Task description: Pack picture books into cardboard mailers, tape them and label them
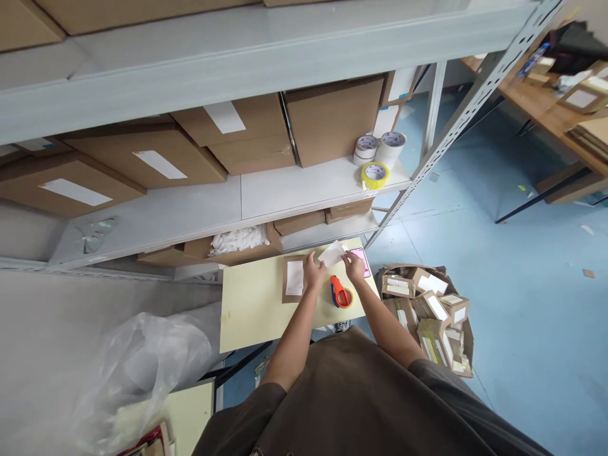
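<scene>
A small white paper slip (pixel 332 254) is raised just above the cream tabletop (pixel 256 304). My right hand (pixel 354 266) pinches its right end. At the slip's left edge is my left hand (pixel 314 272), thumb and forefinger apart, the thumb close to or touching the paper. Beneath and beside my left hand lies a flat brown cardboard piece (pixel 287 299) with a white sheet (pixel 295 278) on it. An orange tape dispenser (pixel 338 292) rests between my forearms. Partly behind my right hand is a pink-bordered card (pixel 365 261).
Grey metal shelving (pixel 304 183) with cardboard boxes (pixel 332 120) stands beyond the table. Tape rolls (pixel 375 175) sit on its right end. A large carton of small boxes (pixel 433 310) is on the floor at right. Clear plastic wrap (pixel 156 354) lies left, and a wooden desk (pixel 546 107) stands far right.
</scene>
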Demonstrator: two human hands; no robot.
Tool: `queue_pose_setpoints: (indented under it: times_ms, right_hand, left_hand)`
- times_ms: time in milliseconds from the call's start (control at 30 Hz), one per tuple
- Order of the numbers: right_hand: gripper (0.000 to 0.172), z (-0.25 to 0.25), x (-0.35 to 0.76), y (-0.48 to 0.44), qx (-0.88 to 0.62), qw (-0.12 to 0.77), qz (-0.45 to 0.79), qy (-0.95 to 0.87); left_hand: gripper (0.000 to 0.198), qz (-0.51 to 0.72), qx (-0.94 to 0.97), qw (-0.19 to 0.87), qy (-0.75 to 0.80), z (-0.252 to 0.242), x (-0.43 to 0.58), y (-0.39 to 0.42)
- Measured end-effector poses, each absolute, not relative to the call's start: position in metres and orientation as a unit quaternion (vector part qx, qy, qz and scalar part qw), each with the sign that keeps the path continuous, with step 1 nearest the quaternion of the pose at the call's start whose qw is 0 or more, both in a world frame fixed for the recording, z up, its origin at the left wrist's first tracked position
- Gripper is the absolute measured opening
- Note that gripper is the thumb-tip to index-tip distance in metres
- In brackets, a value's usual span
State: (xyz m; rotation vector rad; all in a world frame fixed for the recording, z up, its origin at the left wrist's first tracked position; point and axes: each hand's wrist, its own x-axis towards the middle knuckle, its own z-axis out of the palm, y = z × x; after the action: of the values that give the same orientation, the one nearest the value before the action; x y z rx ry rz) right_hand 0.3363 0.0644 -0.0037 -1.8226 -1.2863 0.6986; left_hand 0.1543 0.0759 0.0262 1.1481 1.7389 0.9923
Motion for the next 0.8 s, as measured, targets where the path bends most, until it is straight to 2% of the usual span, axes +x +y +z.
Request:
queue_pose_setpoints:
  times_ms: [100,200,300,367,467,567,600,733,800]
  right_hand:
    - [0.035,0.002,0.332,0.056,-0.679,0.433,0.257,-0.534]
    - [0.030,0.011,0.325,0.044,-0.616,0.446,0.286,-0.583]
    - [0.023,0.022,0.325,0.032,-0.562,0.445,0.300,-0.630]
    - [0.030,0.029,0.330,0.030,-0.554,0.445,0.300,-0.636]
    - [0.053,0.039,0.344,0.043,-0.559,0.432,0.303,-0.640]
    - [0.062,0.051,0.353,0.070,-0.535,0.380,0.342,-0.672]
    - [0.060,0.055,0.354,0.080,-0.518,0.354,0.369,-0.685]
    - [0.029,0.071,0.345,0.112,-0.450,0.249,0.510,-0.690]
    - [0.026,0.075,0.338,0.120,-0.432,0.227,0.549,-0.678]
  left_hand:
    - [0.044,0.386,0.444,0.481,0.650,0.034,0.175,0.079]
    - [0.052,0.361,0.420,0.583,0.594,0.041,0.191,0.085]
    - [0.048,0.352,0.459,0.555,0.598,0.052,0.185,0.091]
    - [0.042,0.339,0.502,0.528,0.595,0.063,0.169,0.095]
    - [0.036,0.312,0.563,0.516,0.565,0.084,0.136,0.097]
    - [0.033,0.298,0.593,0.496,0.560,0.104,0.105,0.093]
    - [0.032,0.305,0.590,0.491,0.564,0.110,0.096,0.090]
    - [0.029,0.361,0.525,0.494,0.591,0.124,0.064,0.078]
    - [0.030,0.378,0.482,0.505,0.608,0.127,0.053,0.072]
